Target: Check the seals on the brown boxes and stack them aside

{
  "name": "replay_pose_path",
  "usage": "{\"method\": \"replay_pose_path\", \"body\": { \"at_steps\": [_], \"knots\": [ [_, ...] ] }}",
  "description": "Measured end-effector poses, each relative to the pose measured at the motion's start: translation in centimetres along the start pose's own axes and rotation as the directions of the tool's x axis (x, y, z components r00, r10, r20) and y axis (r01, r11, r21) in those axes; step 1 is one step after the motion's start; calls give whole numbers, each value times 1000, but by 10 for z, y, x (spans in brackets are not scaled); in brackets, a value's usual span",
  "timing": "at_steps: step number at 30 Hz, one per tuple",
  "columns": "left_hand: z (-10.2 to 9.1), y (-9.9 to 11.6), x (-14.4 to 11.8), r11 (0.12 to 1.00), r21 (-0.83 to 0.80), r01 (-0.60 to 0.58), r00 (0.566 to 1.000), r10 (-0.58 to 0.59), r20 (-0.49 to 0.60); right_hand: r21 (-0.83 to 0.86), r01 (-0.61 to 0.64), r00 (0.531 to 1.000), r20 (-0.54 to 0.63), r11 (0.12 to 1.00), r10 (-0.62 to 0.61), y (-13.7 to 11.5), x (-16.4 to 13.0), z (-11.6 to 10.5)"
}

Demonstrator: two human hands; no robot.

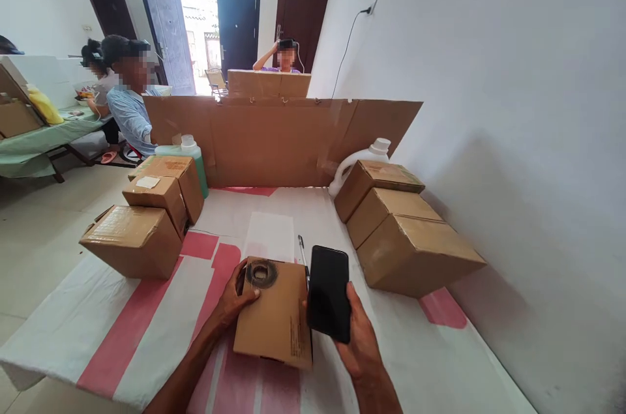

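Observation:
A small brown cardboard box (pixel 271 323) stands on the table in front of me. My left hand (pixel 232 300) grips its left side, with the thumb lying on the face just below a dark ring (pixel 261 274) around an oval centre. Whether that ring is a marking or a separate piece, I cannot tell. Held in my right hand (pixel 360 339) is a black smartphone (pixel 329 290), its dark screen facing me, close to the box's right edge. A pen (pixel 302 248) lies behind the box, partly hidden, beside a white sheet of paper (pixel 270 235).
Several cardboard boxes line the left (pixel 134 238) and right (pixel 415 244) sides. Behind them are a green bottle (pixel 200 169) and a white jug (pixel 355 160). A cardboard panel (pixel 274 143) closes the table's far end. One person (pixel 130 98) sits beyond at left, another behind the panel.

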State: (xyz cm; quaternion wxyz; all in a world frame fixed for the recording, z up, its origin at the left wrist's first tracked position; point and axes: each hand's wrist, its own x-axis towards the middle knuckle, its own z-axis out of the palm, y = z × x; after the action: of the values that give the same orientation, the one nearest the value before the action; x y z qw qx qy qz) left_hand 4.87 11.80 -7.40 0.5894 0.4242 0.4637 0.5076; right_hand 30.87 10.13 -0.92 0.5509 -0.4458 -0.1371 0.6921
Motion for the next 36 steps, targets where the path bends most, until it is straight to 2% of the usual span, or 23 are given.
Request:
{"method": "replay_pose_path", "body": {
  "at_steps": [1,3,5,9,13,16,18,20,21,23,24,25,27,30,32,34,36],
  "knots": [
    [1,2,0,1000,8,4,1000,-5,1,-83,61,992,-105,995,-69,-1,5,-16],
    [3,5,-1,999,38,15,1000,-15,-2,-317,137,944,-246,938,-221,1,14,-48],
    [5,4,-1,996,86,34,999,-32,-24,-561,131,903,-272,818,-332,7,20,-74],
    [5,-2,5,985,172,25,994,-6,-108,-863,71,860,-202,501,-470,22,29,-97],
    [-6,0,9,970,242,-3,978,54,-204,-978,78,781,-60,192,-621,29,37,-106],
    [-18,6,2,968,252,-13,973,71,-220,-996,68,755,8,65,-656,28,37,-113],
    [-25,7,-8,965,260,-30,972,89,-216,-995,99,709,54,24,-703,28,29,-112],
    [-27,3,-20,959,278,-52,973,112,-203,-975,214,674,107,54,-731,33,16,-100],
    [-27,-1,-27,956,286,-65,975,121,-184,-948,293,694,120,127,-709,39,7,-90],
    [-23,-9,-39,948,306,-93,982,137,-128,-829,403,809,125,388,-574,56,-10,-66],
    [-20,-13,-45,941,320,-107,983,148,-106,-746,403,867,127,530,-482,66,-17,-54],
    [-17,-16,-50,933,338,-121,982,163,-97,-664,377,907,123,645,-402,76,-24,-44],
    [-14,-15,-61,920,369,-132,976,185,-113,-536,313,945,94,784,-313,92,-31,-34],
    [-13,6,-76,923,379,-73,984,129,-123,-421,193,981,69,886,-181,94,-25,-45],
    [-16,30,-87,917,398,-13,994,55,-93,-389,122,989,125,913,-79,82,-15,-58],
    [-19,53,-96,901,432,27,998,0,-64,-418,156,976,207,895,-73,68,-8,-64],
    [-20,69,-98,885,464,39,998,-15,-55,-470,252,955,264,846,-138,59,-9,-58]
  ]
}}
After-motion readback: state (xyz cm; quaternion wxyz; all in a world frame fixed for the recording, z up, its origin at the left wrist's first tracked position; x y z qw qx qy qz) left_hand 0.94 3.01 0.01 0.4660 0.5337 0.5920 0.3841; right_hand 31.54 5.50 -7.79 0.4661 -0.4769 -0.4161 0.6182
